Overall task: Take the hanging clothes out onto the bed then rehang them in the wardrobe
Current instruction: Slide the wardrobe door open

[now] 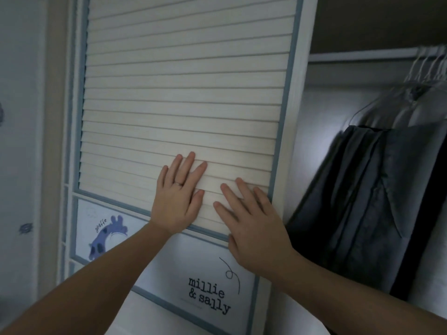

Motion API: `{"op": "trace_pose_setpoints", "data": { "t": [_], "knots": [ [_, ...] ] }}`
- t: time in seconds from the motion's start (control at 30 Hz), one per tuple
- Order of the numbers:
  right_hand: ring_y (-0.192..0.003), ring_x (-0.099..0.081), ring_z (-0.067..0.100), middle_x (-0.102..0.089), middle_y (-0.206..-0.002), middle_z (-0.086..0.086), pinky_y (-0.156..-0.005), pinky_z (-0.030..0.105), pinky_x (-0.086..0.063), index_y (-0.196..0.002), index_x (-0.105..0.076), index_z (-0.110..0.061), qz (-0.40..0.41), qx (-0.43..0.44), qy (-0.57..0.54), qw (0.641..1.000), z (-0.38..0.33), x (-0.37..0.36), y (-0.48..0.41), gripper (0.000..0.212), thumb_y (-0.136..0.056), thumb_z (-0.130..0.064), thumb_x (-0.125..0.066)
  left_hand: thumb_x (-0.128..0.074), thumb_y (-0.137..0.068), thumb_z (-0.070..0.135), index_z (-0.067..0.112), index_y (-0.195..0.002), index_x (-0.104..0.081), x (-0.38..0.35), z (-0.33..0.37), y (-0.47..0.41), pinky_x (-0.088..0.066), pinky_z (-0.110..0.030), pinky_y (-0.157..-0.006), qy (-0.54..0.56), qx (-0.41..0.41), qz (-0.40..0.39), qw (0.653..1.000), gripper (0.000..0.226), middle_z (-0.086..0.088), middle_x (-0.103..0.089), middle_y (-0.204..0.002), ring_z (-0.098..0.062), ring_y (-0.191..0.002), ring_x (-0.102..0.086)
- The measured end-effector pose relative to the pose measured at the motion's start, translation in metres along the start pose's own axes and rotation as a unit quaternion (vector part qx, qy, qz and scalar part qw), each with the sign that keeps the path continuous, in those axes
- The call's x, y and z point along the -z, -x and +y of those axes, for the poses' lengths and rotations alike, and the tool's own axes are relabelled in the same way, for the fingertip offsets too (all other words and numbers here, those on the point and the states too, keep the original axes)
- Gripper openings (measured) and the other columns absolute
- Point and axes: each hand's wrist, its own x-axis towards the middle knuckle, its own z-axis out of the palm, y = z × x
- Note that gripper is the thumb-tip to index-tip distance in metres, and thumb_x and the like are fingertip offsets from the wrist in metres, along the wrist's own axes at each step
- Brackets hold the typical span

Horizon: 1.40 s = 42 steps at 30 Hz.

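Dim wardrobe, its slatted door part open; left hand and right hand press flat on the slats, fingers straight; dark clothes hang on the rail at right.

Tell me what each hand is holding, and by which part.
Nothing is held. The left hand and right hand press flat, fingers straight, on the lower slats of the wardrobe door.
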Motion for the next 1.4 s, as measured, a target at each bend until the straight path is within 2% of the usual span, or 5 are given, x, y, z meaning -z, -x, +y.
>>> {"op": "trace_pose_setpoints", "data": {
  "t": [0.57, 0.73, 0.93, 1.2, 1.4],
  "knots": [
    [-0.145, -0.027, 0.031, -0.042, -0.152, 0.009, -0.119, 0.054, -0.011, -0.136, -0.056, -0.013, 0.118, 0.116, -0.02, 0.986, -0.037, -0.062, -0.036, 0.052, -0.091, -0.038, -0.047, -0.017, -0.099, 0.053, 0.035, -0.158, -0.003, -0.005, -0.049, 0.033, -0.004, -0.049, -0.123, 0.107, 0.323, -0.004, 0.94, 0.063, 0.006, 0.004, -0.166, -0.016, -0.153, 0.005],
    [-0.144, -0.03, 0.032, -0.048, -0.147, 0.008, -0.119, 0.055, -0.009, -0.133, -0.058, -0.012, 0.164, 0.115, -0.035, 0.979, -0.038, -0.075, -0.04, 0.05, -0.091, -0.036, -0.046, -0.017, -0.1, 0.055, 0.035, -0.158, 0.0, -0.009, -0.051, 0.036, -0.002, -0.047, -0.123, 0.097, 0.323, 0.003, 0.941, 0.064, 0.008, 0.007, -0.166, -0.013, -0.152, 0.008],
    [-0.144, -0.029, 0.032, -0.046, -0.148, 0.007, -0.119, 0.054, -0.008, -0.134, -0.057, -0.013, 0.14, 0.11, -0.038, 0.983, -0.039, -0.076, -0.041, 0.05, -0.093, -0.036, -0.04, -0.016, -0.099, 0.056, 0.037, -0.157, 0.001, -0.012, -0.053, 0.037, 0.0, -0.045, -0.123, 0.089, 0.324, 0.003, 0.942, 0.063, 0.01, 0.007, -0.166, -0.012, -0.152, 0.009],
    [-0.15, -0.013, 0.028, -0.024, -0.161, 0.006, -0.119, 0.052, -0.014, -0.147, -0.041, -0.025, 0.104, 0.149, -0.108, 0.977, -0.027, -0.036, -0.029, 0.057, -0.092, -0.04, -0.047, -0.028, -0.097, 0.051, 0.028, -0.158, -0.016, 0.022, -0.028, 0.021, -0.005, -0.051, -0.122, 0.058, 0.355, -0.017, 0.933, 0.067, -0.002, -0.002, -0.167, -0.024, -0.153, 0.0],
    [-0.15, -0.011, 0.022, -0.023, -0.161, 0.007, -0.119, 0.05, -0.016, -0.15, -0.037, -0.02, 0.167, 0.169, -0.184, 0.954, 0.031, 0.039, -0.003, 0.059, -0.094, -0.03, -0.05, -0.038, -0.101, 0.043, 0.021, -0.154, -0.03, 0.059, 0.056, -0.036, -0.011, -0.04, -0.122, 0.104, 0.128, 0.061, 0.984, 0.058, -0.003, -0.012, -0.166, -0.023, -0.153, -0.009]
  ]
}}
